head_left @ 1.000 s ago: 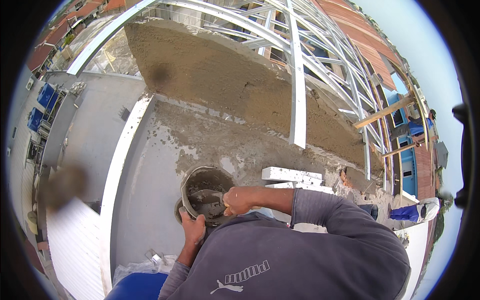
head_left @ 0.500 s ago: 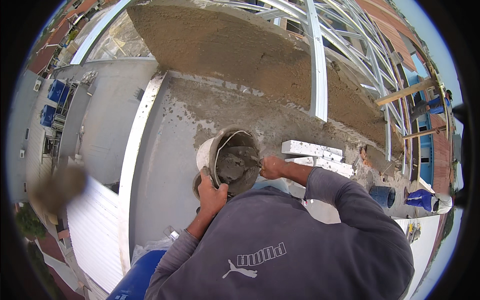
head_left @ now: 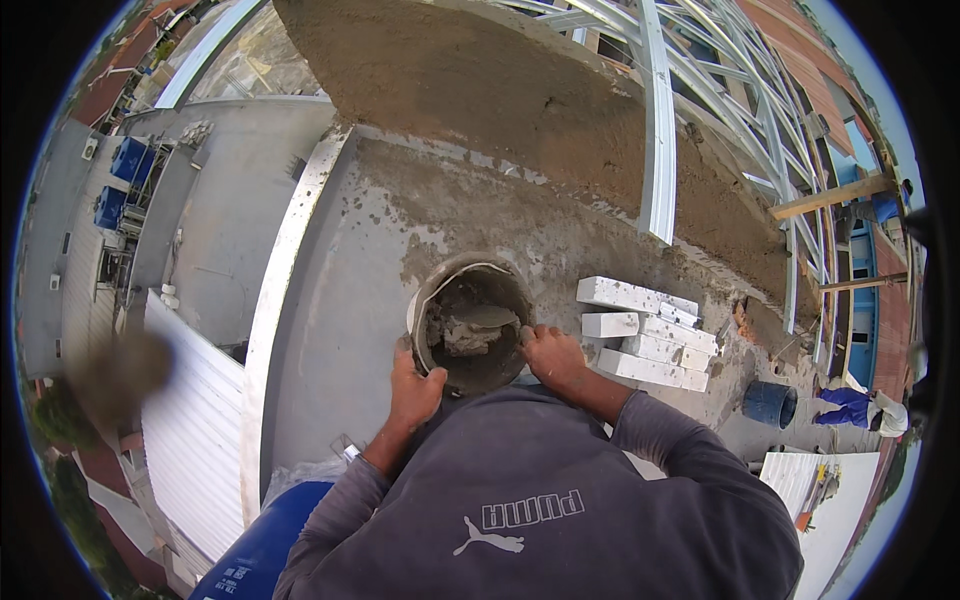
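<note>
A round bucket point(head_left: 416, 322) stands upright in front of my body, its walls smeared with grey mortar. Inside lies a lump of wet mortar point(head_left: 470, 340), and a flat grey blade, apparently a trowel point(head_left: 487, 316), rests on top of it. My left hand point(head_left: 415, 388) grips the bucket's near left rim, with its fingertips partly hidden by the wall. Opposite, my right hand point(head_left: 553, 355) is closed on the right rim. Whether the trowel's handle is under those fingers is hidden.
White blocks point(head_left: 650, 335) are stacked to the right. A mortar-coated wall point(head_left: 470, 90) runs ahead, with metal framing point(head_left: 657, 130) overhead. A low parapet point(head_left: 290, 250) edges the left side. A blue drum point(head_left: 265, 545), a dark blue bucket point(head_left: 770, 403) and a person point(head_left: 860, 408) are nearby.
The bucket, tilted before, now stands more upright. My right hand has moved from the trowel's handle to the right rim, while the trowel's blade lies on the mortar.
</note>
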The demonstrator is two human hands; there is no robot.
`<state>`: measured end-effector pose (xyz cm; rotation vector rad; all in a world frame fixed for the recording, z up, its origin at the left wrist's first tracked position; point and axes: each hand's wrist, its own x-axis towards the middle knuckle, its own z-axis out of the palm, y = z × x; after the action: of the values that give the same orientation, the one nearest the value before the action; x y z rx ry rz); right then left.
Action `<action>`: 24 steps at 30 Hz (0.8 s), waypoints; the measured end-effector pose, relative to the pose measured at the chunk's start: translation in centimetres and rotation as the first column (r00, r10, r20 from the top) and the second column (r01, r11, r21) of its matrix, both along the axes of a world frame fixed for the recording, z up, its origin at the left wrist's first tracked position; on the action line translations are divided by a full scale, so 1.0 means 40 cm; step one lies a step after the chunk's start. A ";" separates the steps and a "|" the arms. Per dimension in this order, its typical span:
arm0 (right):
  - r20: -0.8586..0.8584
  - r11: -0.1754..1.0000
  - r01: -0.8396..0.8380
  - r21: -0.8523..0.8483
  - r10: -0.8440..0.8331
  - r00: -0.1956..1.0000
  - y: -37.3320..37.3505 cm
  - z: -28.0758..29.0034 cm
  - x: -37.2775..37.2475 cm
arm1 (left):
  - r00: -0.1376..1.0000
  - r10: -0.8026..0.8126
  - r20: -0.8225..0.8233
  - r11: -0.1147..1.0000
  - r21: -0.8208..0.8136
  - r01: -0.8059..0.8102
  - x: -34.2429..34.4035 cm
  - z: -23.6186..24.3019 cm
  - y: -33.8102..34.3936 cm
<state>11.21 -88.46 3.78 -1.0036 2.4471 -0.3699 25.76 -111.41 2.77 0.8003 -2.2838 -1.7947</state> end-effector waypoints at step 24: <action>0.774 0.993 -0.025 0.117 -0.075 0.629 0.042 -0.058 0.030 | 0.992 -0.082 0.096 0.995 -0.054 0.087 -0.025 0.075 0.062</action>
<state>12.43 -86.77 1.48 -0.5658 1.6488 -0.5300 24.75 -108.92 5.75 0.8057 -2.4519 -1.7507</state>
